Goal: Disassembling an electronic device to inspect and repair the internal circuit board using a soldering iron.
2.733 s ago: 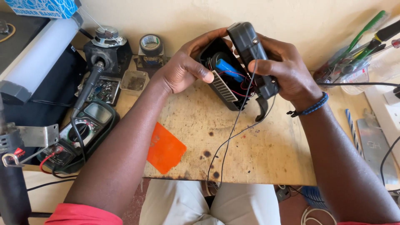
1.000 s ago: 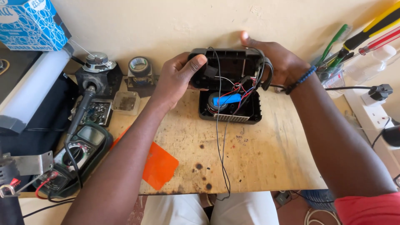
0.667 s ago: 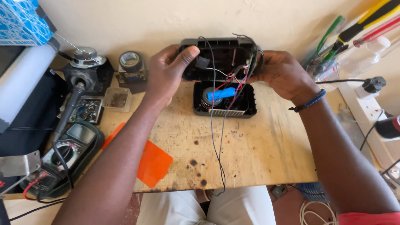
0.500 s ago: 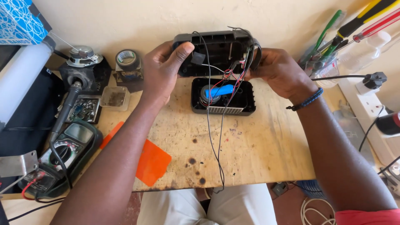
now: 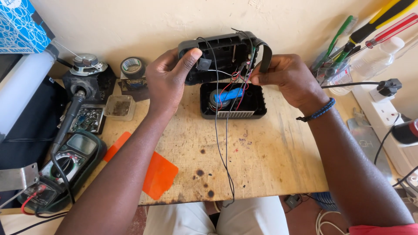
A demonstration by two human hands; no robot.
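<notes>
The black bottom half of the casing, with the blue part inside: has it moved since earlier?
Yes. The bottom half was held up between both hands; now it lies flat on the wooden table, nearer the burn marks.

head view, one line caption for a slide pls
Left hand and right hand hold an opened black plastic casing half above its wired black base half on a scorched wooden bench.

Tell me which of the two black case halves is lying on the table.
The half with the blue cell inside, the lower case half, lies flat on the table. The other, the upper case half, is held up by both hands.
</notes>
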